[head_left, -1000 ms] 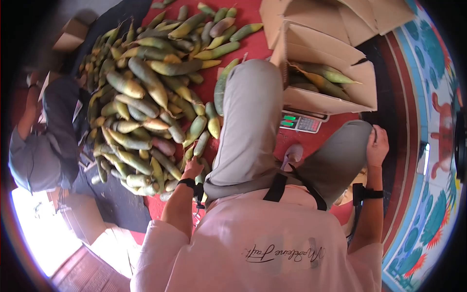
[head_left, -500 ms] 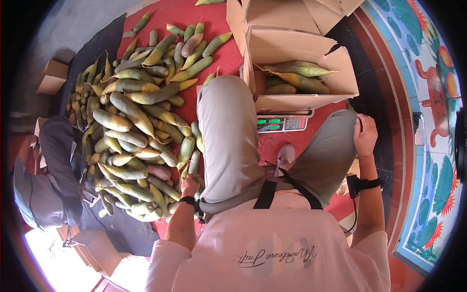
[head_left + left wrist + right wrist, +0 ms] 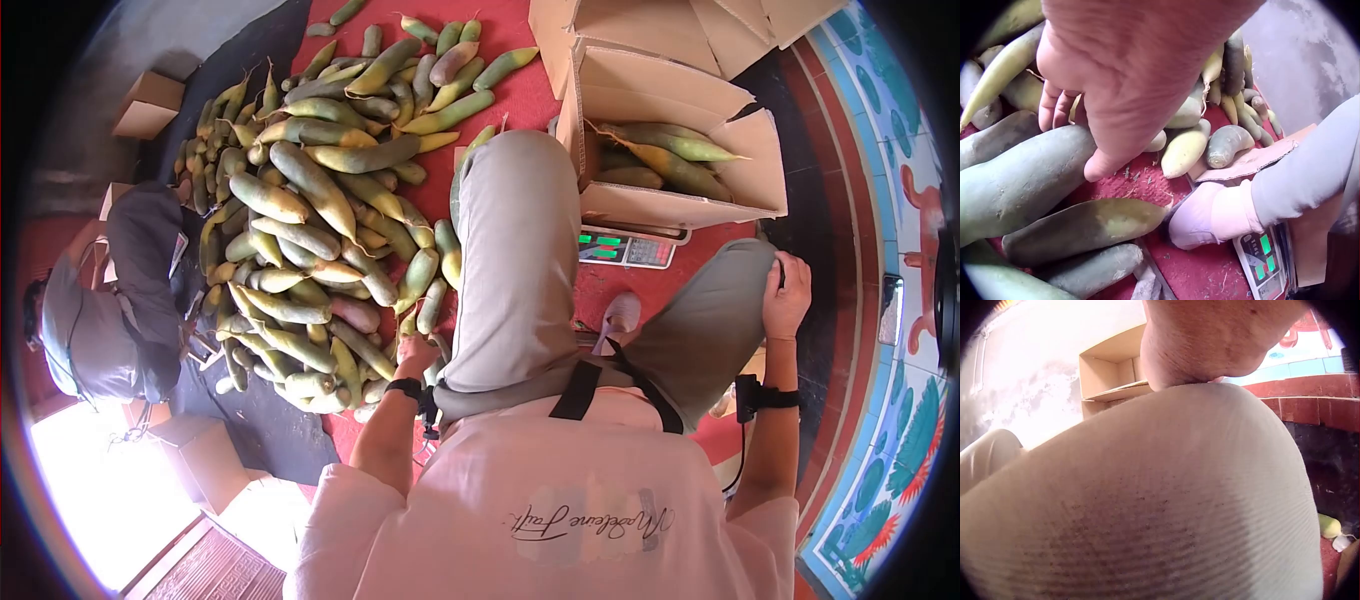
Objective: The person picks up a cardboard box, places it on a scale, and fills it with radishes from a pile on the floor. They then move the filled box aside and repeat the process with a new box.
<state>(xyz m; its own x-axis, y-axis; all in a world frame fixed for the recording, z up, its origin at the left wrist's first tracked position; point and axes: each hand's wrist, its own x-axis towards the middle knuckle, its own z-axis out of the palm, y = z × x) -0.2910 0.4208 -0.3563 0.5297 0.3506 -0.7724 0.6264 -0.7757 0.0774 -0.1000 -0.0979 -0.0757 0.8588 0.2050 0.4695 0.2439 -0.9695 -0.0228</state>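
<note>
Head view. Pile of green radishes [image 3: 310,185]: at ten o'clock, loosely heaped. Left hand [image 3: 415,350]: just off centre toward eight, within the pile's near edge. Carton [image 3: 690,207]: at two o'clock, several radishes inside. Scale [image 3: 648,252]: directly below it, display lit. Right hand [image 3: 788,295]: at three o'clock, relaxed on the knee [image 3: 735,265], grasping nothing.

Left wrist view. Large grey-green radish [image 3: 1010,187]: at nine o'clock, its near end grasped between left thumb and fingers. Yellow-tipped radish [image 3: 1104,225]: at seven, just beside. Shoe [image 3: 1200,215]: at five.
Hazards, as judged: smooth skin may slip from so short a hold; a tug may set leaning neighbours rolling. Obscured: some fingertips, behind the palm; far end of the held radish, cut off at nine; scale digits, illegible.

Right wrist view. Knee fills the centre; right hand at one o'clock, fingers hidden. Pale radish [image 3: 1329,525]: at four, partly covered. Carton's bearing on the scale: cannot be told.
</note>
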